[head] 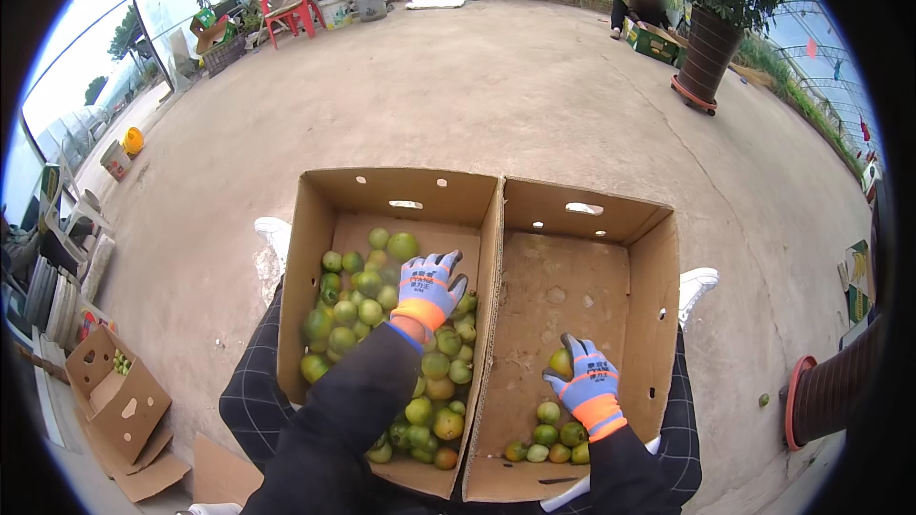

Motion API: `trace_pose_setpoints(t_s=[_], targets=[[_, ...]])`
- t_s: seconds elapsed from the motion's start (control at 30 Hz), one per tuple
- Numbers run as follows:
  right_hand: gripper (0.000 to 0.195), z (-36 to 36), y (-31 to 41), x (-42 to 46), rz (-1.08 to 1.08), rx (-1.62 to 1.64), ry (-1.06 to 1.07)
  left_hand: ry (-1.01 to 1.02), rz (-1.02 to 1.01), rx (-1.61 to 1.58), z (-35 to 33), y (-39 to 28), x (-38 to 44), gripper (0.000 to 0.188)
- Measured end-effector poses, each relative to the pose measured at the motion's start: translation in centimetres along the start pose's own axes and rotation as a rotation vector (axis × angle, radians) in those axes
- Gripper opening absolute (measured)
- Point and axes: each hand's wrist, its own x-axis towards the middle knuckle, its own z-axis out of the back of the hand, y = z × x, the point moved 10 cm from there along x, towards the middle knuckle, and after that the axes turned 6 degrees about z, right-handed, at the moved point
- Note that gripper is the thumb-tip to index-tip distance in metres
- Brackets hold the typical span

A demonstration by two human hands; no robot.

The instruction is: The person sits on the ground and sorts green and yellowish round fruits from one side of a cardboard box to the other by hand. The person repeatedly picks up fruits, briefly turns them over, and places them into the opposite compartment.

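Note:
Two open cardboard boxes stand side by side before me. The left box (401,193) holds many green tomatoes (368,311), a few turning orange. Over them is my left hand (427,288), in a blue and orange work glove, fingers apart with nothing visible between them; its palm side is hidden. In the right box (565,286), my right hand (588,375) wears a matching glove and grips a yellowish-green tomato (560,363) between thumb and fingers. Below that hand, several green and orange-tinged tomatoes (545,434) lie gathered at the near end.
A tilted cardboard box (122,400) with small green fruit sits at left. Potted plants on wheeled bases (705,57) stand at right. Another person (647,3) sits far off by a green carton (651,43). A red plastic chair (293,3) and buckets (370,3) are at the back.

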Motion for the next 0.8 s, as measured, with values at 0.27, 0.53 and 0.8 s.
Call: trace_pose_setpoints(t_s=[0.27,0.53,0.8], targets=[[0.073,-5.2,-3.1,-1.0,-0.057,-0.259,0.259,0.529,0.217,0.723,-12.7,9.1,3.4,0.044],[0.068,-3.7,-0.9,-0.2,0.044,-0.114,0.057,0.256,0.419,0.042,-6.0,12.1,1.8,0.072],[0.077,2.1,4.8,0.3,0.287,0.767,-0.197,0.396,0.553,-1.85,-0.6,0.8,-2.5,0.056]])
